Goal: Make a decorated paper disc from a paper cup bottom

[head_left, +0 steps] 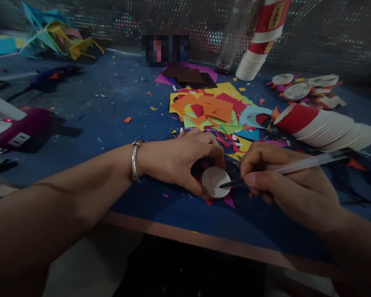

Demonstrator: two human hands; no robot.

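Observation:
My left hand (185, 159), with a silver bangle at its wrist, curls its thumb and fingers round the edge of a small round white disc (215, 182). Curved dark lines show on the disc's face. A pen (309, 161) with a clear barrel is pinched in my right hand (284, 177), and its dark tip meets the disc near the middle. The disc is held low over the blue table (111, 107), close to its front edge. Scraps of coloured paper lie beneath and around both hands.
Behind my hands is a pile of cut coloured paper (204, 107). Stacked paper cups (330, 126) lie on the right, near round white pieces (297, 90). More cups (250, 64) stand at the back. A purple power socket (21, 128) and a dark glue gun (54, 77) are on the left.

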